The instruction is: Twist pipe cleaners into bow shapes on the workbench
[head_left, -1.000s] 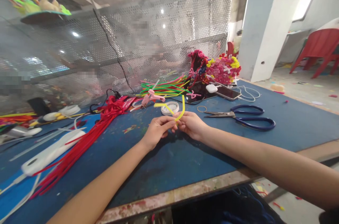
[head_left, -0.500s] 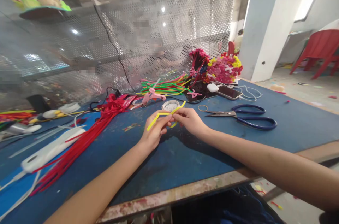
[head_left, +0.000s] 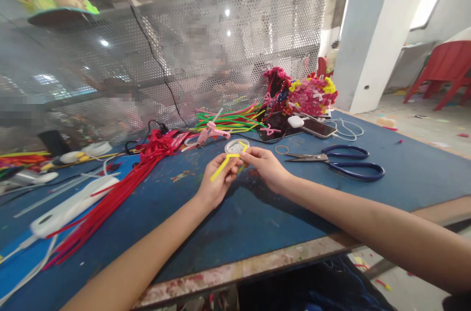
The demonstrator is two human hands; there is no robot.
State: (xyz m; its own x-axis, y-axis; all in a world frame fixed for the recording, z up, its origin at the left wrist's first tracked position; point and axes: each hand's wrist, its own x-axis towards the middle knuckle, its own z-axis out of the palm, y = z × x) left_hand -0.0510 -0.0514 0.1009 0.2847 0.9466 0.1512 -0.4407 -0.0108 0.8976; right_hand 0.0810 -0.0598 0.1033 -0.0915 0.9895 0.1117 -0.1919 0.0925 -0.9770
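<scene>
A bent yellow pipe cleaner (head_left: 220, 169) runs between my two hands above the blue tabletop. My left hand (head_left: 217, 178) pinches it, and one straight end lies across that hand toward the wrist. With thumb and fingertips, my right hand (head_left: 262, 163) grips the same pipe cleaner near its bends. A short bent tip sticks up between the hands, and part of the stem shows below the fingers. Just behind the fingertips stands a small round tub (head_left: 232, 146) of whitish bits. Blue-handled scissors (head_left: 327, 157) lie to the right of my right hand, beside a thin ring (head_left: 282, 149).
Behind the hands lie a pink glue gun (head_left: 213, 133) and green, yellow and pink pipe cleaners (head_left: 235, 119). Red strips (head_left: 121, 186) and a white power strip (head_left: 69, 208) occupy the left. A phone (head_left: 319, 128) and fuzzy flowers (head_left: 311, 95) are at the back right.
The yellow pipe cleaner's upper end, formerly pointing up to the right, is now bent into a short angled tip. My hands have stayed close together, with the left shifted slightly right.
</scene>
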